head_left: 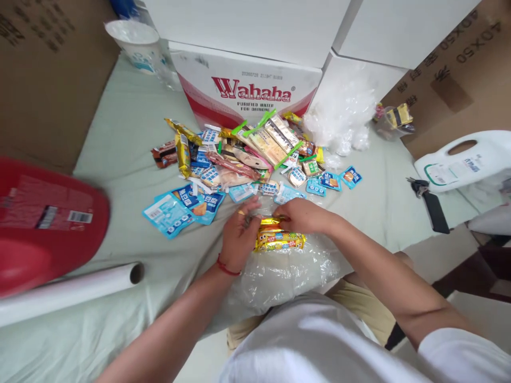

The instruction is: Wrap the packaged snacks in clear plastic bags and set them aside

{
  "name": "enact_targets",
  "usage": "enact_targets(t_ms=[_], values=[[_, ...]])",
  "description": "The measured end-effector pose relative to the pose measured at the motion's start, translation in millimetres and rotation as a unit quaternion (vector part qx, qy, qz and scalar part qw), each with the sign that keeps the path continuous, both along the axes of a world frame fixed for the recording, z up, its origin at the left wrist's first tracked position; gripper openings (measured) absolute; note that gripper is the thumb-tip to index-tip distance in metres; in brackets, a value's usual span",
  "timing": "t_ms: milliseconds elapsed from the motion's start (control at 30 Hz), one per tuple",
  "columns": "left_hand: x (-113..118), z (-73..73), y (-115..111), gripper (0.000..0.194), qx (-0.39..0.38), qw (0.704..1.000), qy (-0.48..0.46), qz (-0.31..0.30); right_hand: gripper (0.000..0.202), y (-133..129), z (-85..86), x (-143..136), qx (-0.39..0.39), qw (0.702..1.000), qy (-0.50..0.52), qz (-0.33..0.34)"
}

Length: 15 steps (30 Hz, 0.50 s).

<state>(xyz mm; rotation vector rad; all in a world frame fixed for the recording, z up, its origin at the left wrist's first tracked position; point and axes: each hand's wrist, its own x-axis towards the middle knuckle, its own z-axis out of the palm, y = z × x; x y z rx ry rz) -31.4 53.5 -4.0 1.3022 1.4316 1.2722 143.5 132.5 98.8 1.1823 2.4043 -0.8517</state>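
Several yellow-wrapped snack sticks (281, 243) lie side by side on a clear plastic bag (291, 279) at the table's near edge. My left hand (238, 234), with a red string on its wrist, closes on their left ends, thumb against the wrappers. From the right, my right hand (304, 215) bends its fingers down on the upper sticks; its fingertips are partly hidden. Just beyond both hands spreads a pile of wrapped snacks, with green-edged biscuit packs (271, 146) on top. Blue snack sachets (170, 213) lie at its left front.
A white Wahaha carton (255, 80) stands behind the pile, beside a bundle of clear plastic bags (343, 117). On the left are a red container (51, 213), a white roll (80, 290) and a paper tub (138, 48). A white jug (467, 162) and keys (419, 186) lie right.
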Motion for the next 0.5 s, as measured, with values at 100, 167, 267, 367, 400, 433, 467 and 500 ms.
enact_targets(t_ms=[100,167,267,367,400,433,467,500], values=[[-1.2,-0.3,-1.7,0.02,0.034,0.99,0.133,-0.039,0.031,-12.3,1.0,13.7,0.048,0.996,0.066,-0.033],[-0.6,1.0,-3.3,0.023,0.055,0.981,0.178,-0.047,0.035,-30.4,5.5,30.2,0.113,0.983,0.128,-0.069],[1.0,4.1,-6.1,0.02,0.066,0.976,0.203,-0.049,0.03,-74.0,10.9,59.1,0.167,0.966,0.19,-0.048],[2.5,6.2,-9.2,0.017,0.077,0.972,0.218,-0.042,0.028,-118.6,7.0,87.4,0.181,0.964,0.193,0.027],[2.8,6.4,-10.1,0.016,0.083,0.971,0.222,-0.039,0.027,-128.3,4.3,96.0,0.183,0.963,0.193,0.034],[3.2,6.4,-11.0,0.016,0.088,0.969,0.227,-0.037,0.026,-133.8,1.9,103.7,0.183,0.963,0.196,0.022],[3.5,6.2,-11.8,0.016,0.093,0.968,0.231,-0.037,0.025,-134.9,-0.1,110.0,0.182,0.962,0.205,-0.009],[3.8,6.0,-12.4,0.016,0.097,0.966,0.235,-0.039,0.024,-131.3,-1.4,114.4,0.182,0.958,0.217,-0.054]])
